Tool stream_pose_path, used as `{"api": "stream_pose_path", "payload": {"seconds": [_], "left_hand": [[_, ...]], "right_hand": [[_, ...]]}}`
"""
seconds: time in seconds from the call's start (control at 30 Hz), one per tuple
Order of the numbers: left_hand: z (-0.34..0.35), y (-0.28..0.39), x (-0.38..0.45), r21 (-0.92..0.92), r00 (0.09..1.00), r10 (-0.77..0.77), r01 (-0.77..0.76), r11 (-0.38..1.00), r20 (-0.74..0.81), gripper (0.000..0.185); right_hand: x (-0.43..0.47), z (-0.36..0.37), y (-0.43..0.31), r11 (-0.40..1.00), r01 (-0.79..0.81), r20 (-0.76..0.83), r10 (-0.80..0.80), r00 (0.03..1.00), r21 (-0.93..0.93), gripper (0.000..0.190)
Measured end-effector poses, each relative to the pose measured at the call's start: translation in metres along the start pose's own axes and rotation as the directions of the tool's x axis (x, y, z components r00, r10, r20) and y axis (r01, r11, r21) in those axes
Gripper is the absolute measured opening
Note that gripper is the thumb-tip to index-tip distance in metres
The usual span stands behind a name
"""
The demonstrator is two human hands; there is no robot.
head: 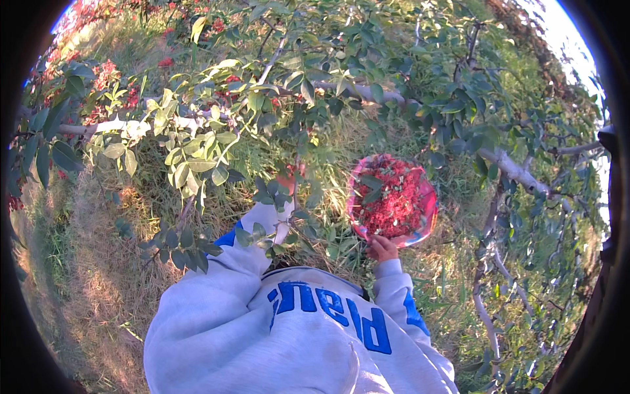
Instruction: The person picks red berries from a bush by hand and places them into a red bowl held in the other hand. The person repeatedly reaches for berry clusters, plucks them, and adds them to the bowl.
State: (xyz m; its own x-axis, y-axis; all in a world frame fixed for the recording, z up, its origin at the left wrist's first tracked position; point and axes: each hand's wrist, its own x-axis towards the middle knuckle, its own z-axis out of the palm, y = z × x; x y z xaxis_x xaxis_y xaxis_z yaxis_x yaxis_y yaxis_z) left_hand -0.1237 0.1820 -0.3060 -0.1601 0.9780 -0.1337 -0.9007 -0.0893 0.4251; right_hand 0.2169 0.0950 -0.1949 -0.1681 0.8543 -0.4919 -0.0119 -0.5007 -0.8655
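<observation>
My right hand grips the near rim of a round pinkish-red container. Small red berries, which look like Sichuan pepper, heap inside it with bits of green leaf mixed in. A few leaves overlap the heap at its left side. My left hand reaches forward among the leaves beside a small red berry cluster. Foliage and blur hide its fingers, so whether it holds the cluster cannot be told. Leafy twigs cross in front of my left sleeve.
A thick branch spans the view ahead, with sunlit leaves hanging from it. More bare limbs stand at the right. Red berry clusters show at the upper left. Dry grass covers the ground.
</observation>
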Motion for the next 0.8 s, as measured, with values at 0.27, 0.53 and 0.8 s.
{"api": "stream_pose_path", "payload": {"seconds": [0.27, 0.53, 0.8], "left_hand": [[0.172, -0.022, -0.122, 0.750, 0.984, -0.173, 0.082, 0.657, 0.044, 0.019], [0.188, -0.036, -0.136, 0.821, 0.976, -0.207, 0.069, 0.567, 0.061, 0.021], [0.189, -0.039, -0.141, 0.799, 0.991, -0.051, -0.067, 0.598, 0.122, 0.018]], "right_hand": [[0.008, 0.072, -0.079, 0.960, 0.268, 0.274, -0.239, 0.932, -0.075, 0.028], [0.015, 0.061, -0.058, 0.970, 0.160, 0.183, -0.194, 0.964, 0.184, 0.019], [-0.014, 0.072, -0.093, 0.974, -0.076, 0.270, 0.017, 0.963, 0.212, 0.017]]}}
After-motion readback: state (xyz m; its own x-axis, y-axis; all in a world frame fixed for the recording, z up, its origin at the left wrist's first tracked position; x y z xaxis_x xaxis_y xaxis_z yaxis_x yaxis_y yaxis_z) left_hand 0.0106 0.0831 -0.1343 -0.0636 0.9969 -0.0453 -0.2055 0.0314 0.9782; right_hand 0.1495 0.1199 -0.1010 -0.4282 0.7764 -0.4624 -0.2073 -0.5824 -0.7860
